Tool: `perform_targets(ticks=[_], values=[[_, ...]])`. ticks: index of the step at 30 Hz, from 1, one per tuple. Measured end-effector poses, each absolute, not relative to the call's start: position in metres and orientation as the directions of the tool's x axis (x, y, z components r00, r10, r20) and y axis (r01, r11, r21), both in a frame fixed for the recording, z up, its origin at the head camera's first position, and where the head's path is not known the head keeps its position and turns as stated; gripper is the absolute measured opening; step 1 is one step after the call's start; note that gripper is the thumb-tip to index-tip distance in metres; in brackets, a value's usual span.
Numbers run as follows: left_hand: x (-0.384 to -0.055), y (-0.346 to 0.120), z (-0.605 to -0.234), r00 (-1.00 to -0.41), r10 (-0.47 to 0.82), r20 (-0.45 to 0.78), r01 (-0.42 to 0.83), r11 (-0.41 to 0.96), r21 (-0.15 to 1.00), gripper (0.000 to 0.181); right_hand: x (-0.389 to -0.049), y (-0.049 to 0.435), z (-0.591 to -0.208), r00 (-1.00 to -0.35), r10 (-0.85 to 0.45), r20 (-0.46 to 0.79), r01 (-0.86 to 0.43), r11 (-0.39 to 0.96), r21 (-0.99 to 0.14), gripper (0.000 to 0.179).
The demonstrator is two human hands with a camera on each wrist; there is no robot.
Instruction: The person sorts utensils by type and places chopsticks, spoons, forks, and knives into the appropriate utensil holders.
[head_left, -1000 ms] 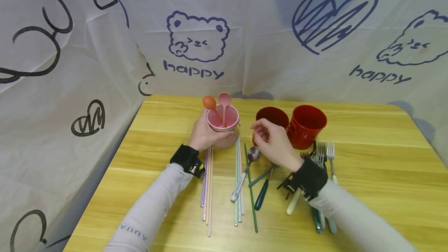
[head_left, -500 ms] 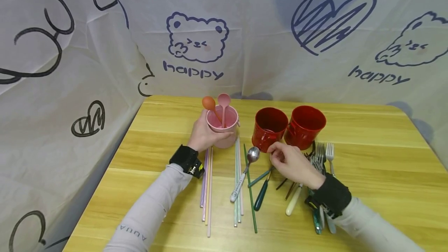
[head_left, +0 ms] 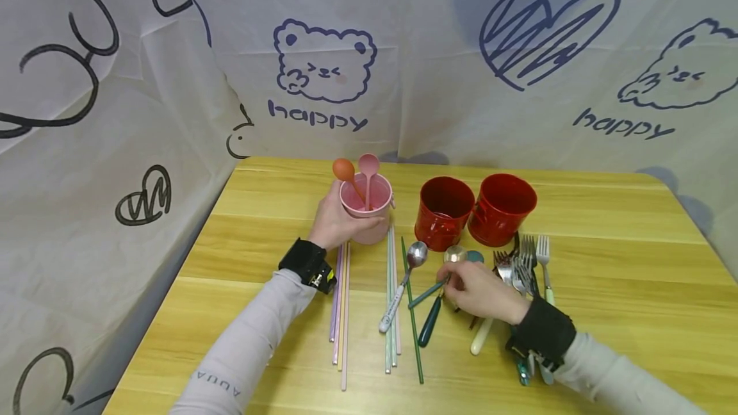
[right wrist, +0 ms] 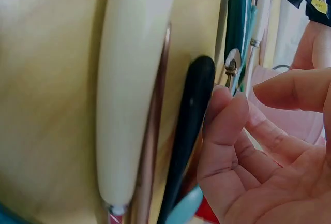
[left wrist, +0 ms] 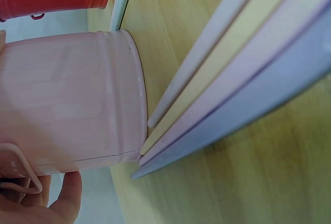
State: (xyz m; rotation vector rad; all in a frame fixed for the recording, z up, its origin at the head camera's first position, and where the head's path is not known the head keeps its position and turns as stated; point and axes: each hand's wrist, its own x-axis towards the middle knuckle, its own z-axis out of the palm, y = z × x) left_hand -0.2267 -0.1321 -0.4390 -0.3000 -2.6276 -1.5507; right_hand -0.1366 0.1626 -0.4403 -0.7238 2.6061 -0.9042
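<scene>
My left hand (head_left: 337, 219) grips the pink cup (left wrist: 62, 100) around its side. An orange spoon (head_left: 344, 170) and a pink spoon (head_left: 369, 165) stand in the cup, bowls up. My right hand (head_left: 481, 290) is low over the cutlery, fingers bent, with thumb and fingertips apart in the right wrist view. Right at its fingertips are a gold spoon (head_left: 455, 255) with a dark green handle and a teal spoon (head_left: 425, 294), both partly hidden by the hand. A silver spoon (head_left: 418, 253) with a white patterned handle lies just left of them.
Two red cups (head_left: 444, 216) stand side by side behind the right hand. Several forks (head_left: 543, 250) and spoons lie piled at right. Pastel chopsticks (head_left: 343, 332) lie below the pink cup, and a green chopstick (head_left: 416, 338) lies farther right.
My right hand has moved from over the nearer red cup toward me, down to the gold and teal spoons, whose bowls have come into view. The left hand and pink cup stay put.
</scene>
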Motion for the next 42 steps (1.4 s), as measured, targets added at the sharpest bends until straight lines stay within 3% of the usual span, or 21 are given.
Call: perform_targets(ticks=[13,23,29,36,42], values=[[-0.226,-0.132,-0.439,-0.979,0.122,0.162,0.201,0.478,0.855,0.093,-0.137,0.156,-0.443,-0.852,-0.494,-0.173,-0.255,0.680,-0.688,0.008],[-0.226,-0.133,-0.440,-0.980,0.121,0.160,0.198,0.479,0.855,0.093,-0.141,0.155,-0.440,-0.814,-0.505,-0.288,-0.088,0.596,-0.798,0.017],[-0.226,-0.133,-0.439,-0.979,0.122,0.162,0.201,0.474,0.857,0.093,-0.141,0.156,-0.441,-0.825,-0.476,-0.306,-0.045,0.594,-0.803,0.020],[-0.225,-0.132,-0.439,-0.980,0.120,0.160,0.198,0.469,0.861,0.091,-0.135,0.164,-0.448,-0.840,-0.467,-0.277,-0.058,0.584,-0.809,0.020],[-0.225,-0.132,-0.438,-0.978,0.122,0.167,0.205,0.477,0.855,0.091,-0.128,0.168,-0.447,-0.899,-0.398,-0.183,-0.101,0.595,-0.797,0.019]])
